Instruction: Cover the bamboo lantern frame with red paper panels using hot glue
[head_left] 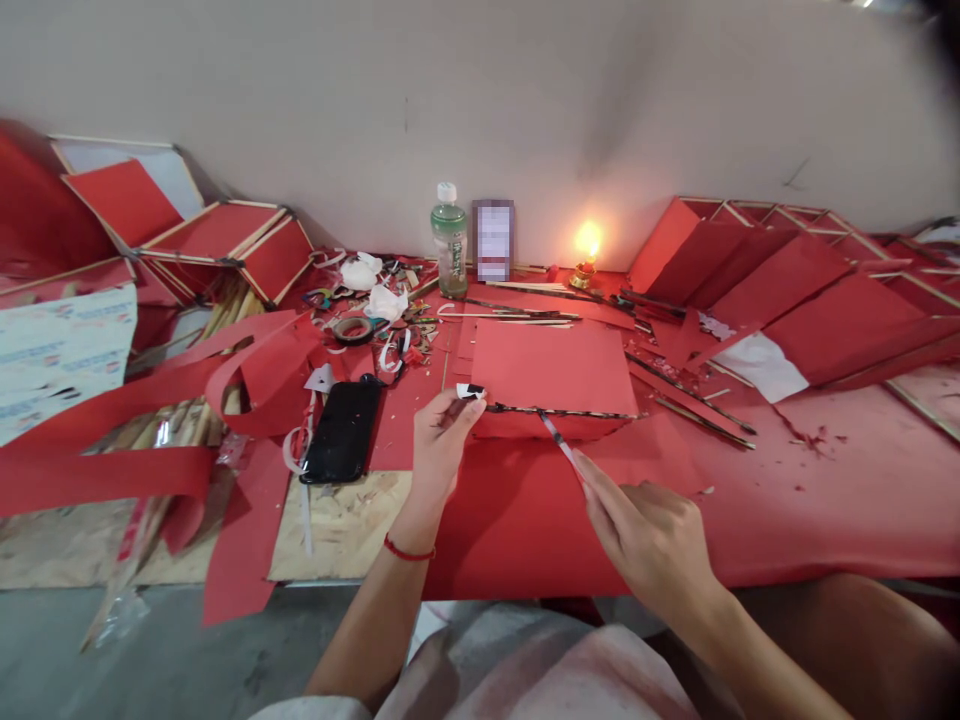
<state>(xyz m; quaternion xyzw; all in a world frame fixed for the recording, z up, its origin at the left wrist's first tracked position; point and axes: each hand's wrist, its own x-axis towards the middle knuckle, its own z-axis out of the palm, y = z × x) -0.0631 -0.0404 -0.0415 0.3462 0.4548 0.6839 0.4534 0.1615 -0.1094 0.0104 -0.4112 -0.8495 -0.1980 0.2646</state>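
My left hand pinches the left end of a thin dark stick, with a small black-and-white piece at its fingertips. The stick lies crosswise over the near part of a red sheet. My right hand is closed round a slim light-coloured tool, whose tip meets the stick near its middle. The tool's rear end is hidden in the fingers.
A lit flame lamp burns at the back, right of an upright phone and a bottle. A black phone lies left. Red-covered frames stand right; red ribbon spreads far left.
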